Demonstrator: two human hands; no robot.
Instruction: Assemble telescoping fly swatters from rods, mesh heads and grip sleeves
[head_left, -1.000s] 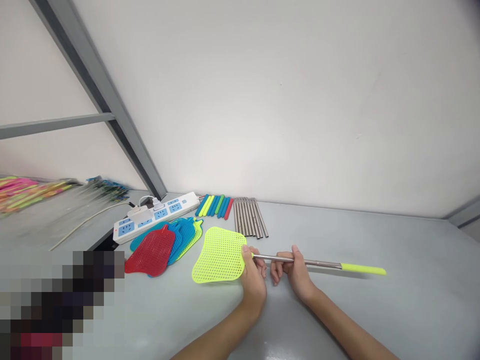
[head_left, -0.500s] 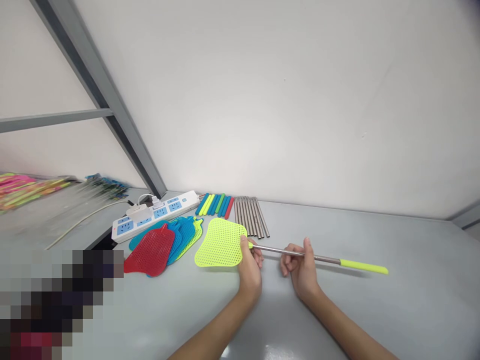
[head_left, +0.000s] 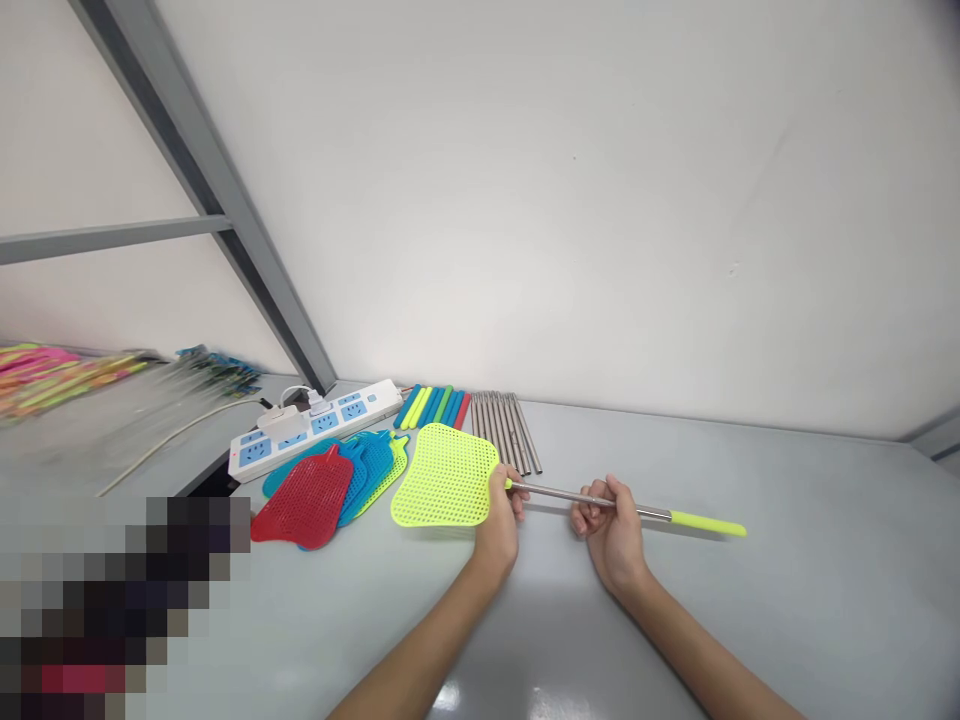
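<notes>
A yellow-green fly swatter (head_left: 450, 480) is held above the table, its mesh head on the left. My left hand (head_left: 499, 525) is closed around the neck, where the head meets the thin metal rod (head_left: 553, 492). Farther right, my right hand (head_left: 619, 540) grips the rod's thicker part, with thumb and curled fingers on it. Beyond that hand the rod ends in a yellow-green handle (head_left: 709, 523) that points right and slightly down. Left of my left hand lie loose swatter heads, a red one (head_left: 311, 500) on top of blue (head_left: 375, 465) and yellow-green ones.
A white power strip (head_left: 315, 430) with plugs lies behind the loose heads. Near the wall are a row of coloured handle grips (head_left: 431, 407) and several metal rods (head_left: 506, 430). Blurred bagged items (head_left: 217, 370) lie at far left, beyond a grey metal frame (head_left: 255, 270).
My right hand has shifted slightly right along the rod and its fingers have closed more. The handle end has come closer to the hand. The swatter head has risen a little.
</notes>
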